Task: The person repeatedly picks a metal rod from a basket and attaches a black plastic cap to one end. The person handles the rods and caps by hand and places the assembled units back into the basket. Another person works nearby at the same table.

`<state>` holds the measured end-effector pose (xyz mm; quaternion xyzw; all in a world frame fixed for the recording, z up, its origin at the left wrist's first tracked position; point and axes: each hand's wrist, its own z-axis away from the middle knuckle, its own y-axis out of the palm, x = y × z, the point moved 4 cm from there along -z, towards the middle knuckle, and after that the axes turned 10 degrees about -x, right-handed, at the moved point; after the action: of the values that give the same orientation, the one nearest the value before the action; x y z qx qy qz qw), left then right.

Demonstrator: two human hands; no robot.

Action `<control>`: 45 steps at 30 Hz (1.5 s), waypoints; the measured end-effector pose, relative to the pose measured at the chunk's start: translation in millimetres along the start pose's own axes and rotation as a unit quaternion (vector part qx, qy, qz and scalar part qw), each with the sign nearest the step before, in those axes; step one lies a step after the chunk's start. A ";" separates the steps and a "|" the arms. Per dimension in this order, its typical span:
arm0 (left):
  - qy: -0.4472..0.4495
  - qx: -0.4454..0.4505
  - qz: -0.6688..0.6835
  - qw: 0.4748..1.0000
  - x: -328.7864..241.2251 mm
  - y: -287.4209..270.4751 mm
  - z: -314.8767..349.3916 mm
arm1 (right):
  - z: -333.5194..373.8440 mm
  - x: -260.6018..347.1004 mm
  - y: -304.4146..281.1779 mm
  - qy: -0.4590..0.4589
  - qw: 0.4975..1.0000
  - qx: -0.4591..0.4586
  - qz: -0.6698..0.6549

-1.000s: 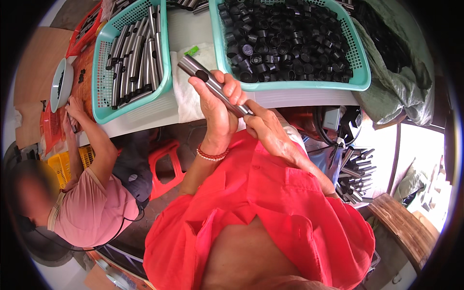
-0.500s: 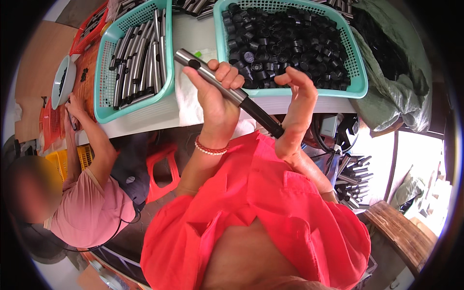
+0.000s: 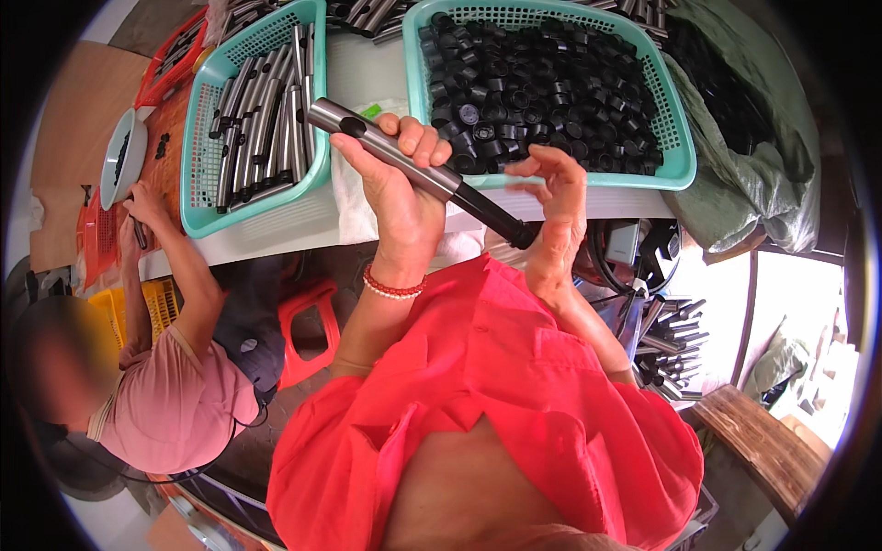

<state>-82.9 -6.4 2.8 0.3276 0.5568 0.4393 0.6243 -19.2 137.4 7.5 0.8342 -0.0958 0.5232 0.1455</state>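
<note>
I have the left hand [image 3: 401,207] wrapped around a metal tube [image 3: 439,180], held above the near edge of the table [image 3: 266,227]. My right hand [image 3: 557,225] is loosely spread, palm by the tube's black end [image 3: 494,219].

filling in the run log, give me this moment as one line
left hand: gripping silver tube | right hand: open beside its black end, contact unclear | right basket: black round pieces | left basket: more silver tubes

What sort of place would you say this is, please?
Probably a small assembly workshop: a metal tube in hand, turquoise baskets of more tubes and black caps, and a co-worker alongside.
</note>
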 end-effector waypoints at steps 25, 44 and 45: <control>-0.126 0.016 0.041 0.991 6.6 -24.6 -8.5 | 26.9 -4.7 3.7 0.107 0.924 0.216 0.295; -0.024 -0.057 -0.113 0.992 -5.4 -26.0 4.3 | 30.3 -18.1 4.7 0.304 0.909 0.264 0.103; -0.024 -0.049 -0.115 0.992 -5.7 -25.7 5.1 | 29.7 -16.3 4.9 0.312 0.906 0.265 0.107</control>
<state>-73.1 -21.5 -17.0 0.2409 0.5529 0.3835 0.6994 -2.7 122.7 -18.7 0.6210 0.0085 0.7752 -0.1154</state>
